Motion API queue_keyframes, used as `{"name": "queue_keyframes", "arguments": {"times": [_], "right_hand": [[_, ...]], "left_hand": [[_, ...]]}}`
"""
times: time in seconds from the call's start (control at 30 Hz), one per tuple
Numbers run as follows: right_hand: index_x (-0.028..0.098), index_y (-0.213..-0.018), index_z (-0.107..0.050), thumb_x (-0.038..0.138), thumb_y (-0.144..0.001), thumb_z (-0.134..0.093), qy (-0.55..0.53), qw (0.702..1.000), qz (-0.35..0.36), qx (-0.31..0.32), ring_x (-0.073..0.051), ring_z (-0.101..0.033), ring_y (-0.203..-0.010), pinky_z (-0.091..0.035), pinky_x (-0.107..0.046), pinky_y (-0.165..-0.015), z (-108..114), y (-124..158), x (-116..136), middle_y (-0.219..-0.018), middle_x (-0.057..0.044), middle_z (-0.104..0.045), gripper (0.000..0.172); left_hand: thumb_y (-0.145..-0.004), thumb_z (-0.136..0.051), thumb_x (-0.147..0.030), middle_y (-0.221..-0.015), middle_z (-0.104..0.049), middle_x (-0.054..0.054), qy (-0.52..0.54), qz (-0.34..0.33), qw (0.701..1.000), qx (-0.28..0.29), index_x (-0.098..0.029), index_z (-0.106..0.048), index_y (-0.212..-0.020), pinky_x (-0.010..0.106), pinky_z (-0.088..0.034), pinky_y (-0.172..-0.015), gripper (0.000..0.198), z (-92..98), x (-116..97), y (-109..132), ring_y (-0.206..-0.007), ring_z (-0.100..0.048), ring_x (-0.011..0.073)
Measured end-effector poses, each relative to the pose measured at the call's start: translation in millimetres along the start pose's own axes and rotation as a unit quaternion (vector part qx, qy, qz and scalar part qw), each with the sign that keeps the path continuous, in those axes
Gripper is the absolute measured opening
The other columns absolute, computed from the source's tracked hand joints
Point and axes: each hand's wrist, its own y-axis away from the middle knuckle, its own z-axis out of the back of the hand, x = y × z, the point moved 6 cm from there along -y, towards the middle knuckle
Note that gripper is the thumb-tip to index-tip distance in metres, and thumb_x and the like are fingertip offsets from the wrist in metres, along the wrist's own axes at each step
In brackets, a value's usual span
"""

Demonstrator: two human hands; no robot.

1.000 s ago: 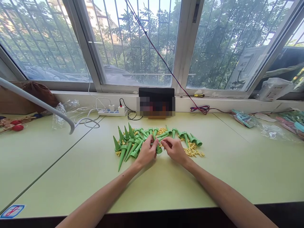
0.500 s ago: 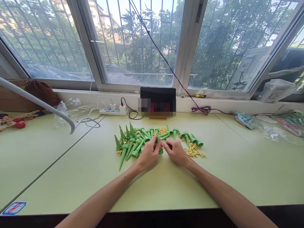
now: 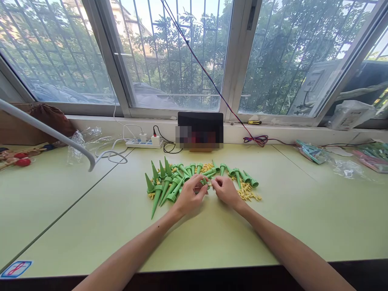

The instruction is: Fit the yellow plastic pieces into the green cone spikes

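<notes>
so the person's left hand (image 3: 190, 194) has its fingers curled round a green spike (image 3: 205, 181), partly hidden by them, and the right hand (image 3: 226, 192) is pinching a small yellow peg (image 3: 209, 185) right up by it. can't tell if the peg's touching the spike. they're just in front of the other green spikes (image 3: 166, 186) on the pale table (image 3: 230, 238), loose yellow pegs (image 3: 249, 196) off to the right, dark screen (image 3: 200, 118) behind.

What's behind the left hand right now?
Beyond the left hand, green spikes and yellow pegs are on the table. The hand covers most of its held green piece; anything directly behind it is hidden.
</notes>
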Motion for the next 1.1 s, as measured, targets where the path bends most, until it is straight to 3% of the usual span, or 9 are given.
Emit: {"name": "queue_keyframes", "arguments": {"times": [0.13, 0.37, 0.53, 0.73, 1.1], "right_hand": [[0.019, -0.058, -0.048, 0.038, -0.089, -0.048, -0.048, 0.998, -0.031, -0.013, -0.012, -0.042, -0.046, -0.032, -0.025, -0.05, 4.4, 1.4, -0.2, -0.044, 0.003, -0.045, 0.036], [0.02, -0.061, -0.049, 0.044, -0.093, -0.048, -0.068, 0.997, -0.006, -0.032, -0.012, -0.041, -0.045, -0.031, -0.025, -0.048, 4.7, 3.9, 2.2, -0.044, 0.004, -0.045, 0.04], [0.019, -0.063, -0.048, 0.042, -0.095, -0.046, -0.039, 0.997, 0.034, -0.051, -0.012, -0.039, -0.05, -0.029, -0.026, -0.051, 6.7, 6.0, 9.1, -0.051, 0.004, -0.043, 0.039], [0.019, -0.065, -0.048, 0.04, -0.096, -0.046, -0.028, 0.996, 0.061, -0.054, -0.011, -0.038, -0.052, -0.028, -0.026, -0.051, 8.9, 7.8, 14.8, -0.055, 0.004, -0.042, 0.037], [0.02, -0.065, -0.046, 0.04, -0.096, -0.046, -0.032, 0.996, 0.064, -0.061, -0.012, -0.038, -0.051, -0.029, -0.026, -0.051, 9.0, 6.7, 12.7, -0.054, 0.004, -0.041, 0.037]], "left_hand": [[-0.09, -0.053, -0.023, -0.107, -0.054, 0.006, 0.088, -0.004, 0.996, -0.001, -0.019, -0.066, -0.098, 0.033, -0.059, -0.08, 0.017, -1.8, 0.7, -0.7, -0.083, -0.069, 0.016], [-0.089, -0.058, -0.039, -0.104, -0.061, 0.006, 0.193, 0.08, 0.977, -0.038, -0.017, -0.064, -0.094, 0.036, -0.061, -0.081, 0.023, 0.6, 6.8, -4.5, -0.082, -0.071, 0.0175], [-0.082, -0.068, -0.044, -0.088, -0.064, 0.002, 0.197, 0.123, 0.97, -0.066, -0.016, -0.06, -0.089, 0.035, -0.062, -0.077, 0.03, 3.6, 7.0, -4.4, -0.077, -0.071, 0.0175], [-0.079, -0.071, -0.044, -0.086, -0.062, 0.001, 0.182, 0.143, 0.97, -0.077, -0.016, -0.057, -0.087, 0.031, -0.06, -0.071, 0.032, 7.6, 8.5, -3.0, -0.071, -0.07, 0.0159], [-0.077, -0.072, -0.041, -0.081, -0.064, 0.001, 0.154, 0.129, 0.977, -0.065, -0.019, -0.052, -0.101, 0.026, -0.054, -0.059, 0.038, 8.3, 14.6, -2.2, -0.066, -0.063, 0.0138]]}}
